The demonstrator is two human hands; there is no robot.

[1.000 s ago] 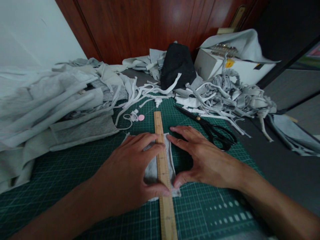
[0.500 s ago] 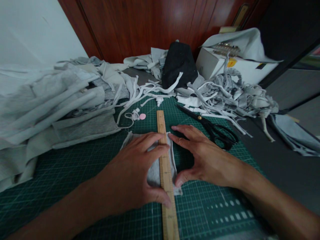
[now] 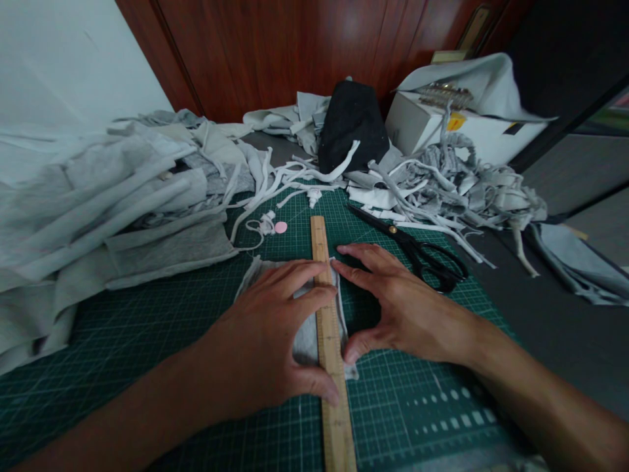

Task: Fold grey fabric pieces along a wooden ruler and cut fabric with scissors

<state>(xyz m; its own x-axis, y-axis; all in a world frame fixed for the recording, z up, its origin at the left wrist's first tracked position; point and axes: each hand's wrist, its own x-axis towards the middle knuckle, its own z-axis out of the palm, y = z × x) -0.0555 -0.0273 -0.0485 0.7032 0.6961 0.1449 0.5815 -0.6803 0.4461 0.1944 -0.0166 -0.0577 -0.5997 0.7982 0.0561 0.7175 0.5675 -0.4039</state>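
Observation:
A wooden ruler point(image 3: 331, 334) lies lengthwise over a small piece of grey fabric point(image 3: 307, 337) on a green cutting mat point(image 3: 388, 419). My left hand point(image 3: 275, 334) is spread across the fabric, its fingertips and thumb pressing on top of the ruler without wrapping round it. To the right, my right hand point(image 3: 393, 301) has its fingers and thumb apart, the tips touching the fabric's right edge beside the ruler. Much of the fabric is hidden beneath my left hand. Black-handled scissors point(image 3: 413, 246) rest beyond my right hand.
A large heap of grey fabric point(image 3: 122, 183) covers the left side. White and grey fabric strips point(image 3: 442, 183) lie at the back right, near a black cloth object point(image 3: 352, 128) and a white box point(image 3: 417, 124). A pink disc point(image 3: 280, 227) sits on the mat.
The ruler has shifted slightly right, nearer the fabric's right edge, with my left fingertips and thumb still on it. My right hand has barely moved.

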